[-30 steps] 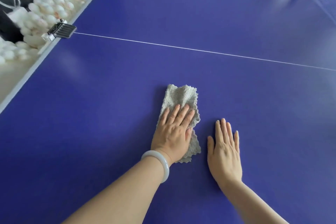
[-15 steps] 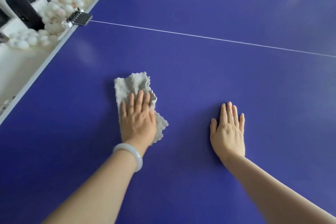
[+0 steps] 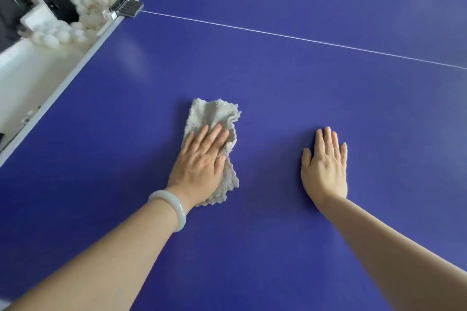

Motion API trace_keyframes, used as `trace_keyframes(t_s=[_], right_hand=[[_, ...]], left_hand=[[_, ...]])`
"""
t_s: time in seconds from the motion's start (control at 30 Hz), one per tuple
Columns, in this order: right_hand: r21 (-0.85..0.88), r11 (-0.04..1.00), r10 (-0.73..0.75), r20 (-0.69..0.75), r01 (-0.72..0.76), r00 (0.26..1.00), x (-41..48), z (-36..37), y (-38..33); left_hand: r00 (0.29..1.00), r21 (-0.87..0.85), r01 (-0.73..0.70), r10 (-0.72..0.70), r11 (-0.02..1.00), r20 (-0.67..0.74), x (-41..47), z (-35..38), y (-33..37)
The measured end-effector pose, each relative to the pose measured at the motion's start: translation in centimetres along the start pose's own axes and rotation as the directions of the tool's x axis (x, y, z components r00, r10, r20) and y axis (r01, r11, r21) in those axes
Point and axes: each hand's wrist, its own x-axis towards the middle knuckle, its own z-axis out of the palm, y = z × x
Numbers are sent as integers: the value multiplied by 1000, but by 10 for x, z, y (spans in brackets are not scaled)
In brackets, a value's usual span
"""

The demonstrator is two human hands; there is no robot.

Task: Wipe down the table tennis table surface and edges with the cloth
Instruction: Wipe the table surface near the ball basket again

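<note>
Sliding away from your right hand (image 3: 324,166), the cloth (image 3: 214,118) is now lying farther from it than a second ago, nearer the left edge (image 3: 75,70) of the table (image 3: 303,88), on your side of the white line (image 3: 303,39). Your left hand (image 3: 202,161) is pressing it flat, fingers straight and together. Your right hand is resting spread on bare blue, also short of that line. By the look of it, you are working leftward, with the edges not yet reached. No readable writing is showing.

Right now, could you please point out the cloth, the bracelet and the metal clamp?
cloth (image 3: 213,115): head view, on its uncovered far end.
bracelet (image 3: 181,212): head view, on the band's right side.
clamp (image 3: 126,6): head view, on its ribbed metal plate.
</note>
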Motion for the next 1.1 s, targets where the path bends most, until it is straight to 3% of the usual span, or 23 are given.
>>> trace_keyframes(t_s=[0.07, 0.13, 0.2, 0.3, 0.43, 0.5, 0.57, 0.63, 0.87, 1.1], right_hand=[[-20, 1000, 1, 0, -1, 1000, 0, 2, -2], [-32, 999, 3, 9, -3, 1000, 0, 3, -2], [-42, 999, 2, 21, -1, 1000, 0, 3, -1], [-22, 1000, -14, 21, 14, 1000, 0, 1, 2], [-10, 999, -33, -17, 33, 999, 4, 3, 5], [-12, 999, -30, -15, 30, 999, 2, 5, 3], [-31, 999, -34, -1, 34, 999, 1, 2, 1], [-62, 994, -93, 13, 94, 996, -3, -1, -2], [26, 950, -308, -50, 310, 950, -113, -1, -45], [28, 983, -182, 33, 181, 983, -159, 21, -59]], left_hand=[[991, 2, 134, -134, 991, -26, 5, 2, 9], [982, -30, 182, -183, 983, -50, -1, 5, 42], [996, -82, 67, -72, 994, -53, -19, 8, 82], [976, -93, -218, 217, 972, -17, -60, 12, 120], [920, -55, -391, 393, 919, 12, -97, 11, 66], [950, -8, -309, 309, 951, 34, -97, 5, 24], [994, -35, -104, 106, 994, 40, -88, -1, 1], [999, -52, 7, -5, 999, 38, -81, -2, 2], [1000, -64, 2, 0, 998, 26, -84, 5, 0], [1000, -76, 3, -2, 997, 13, -82, 7, 0]])
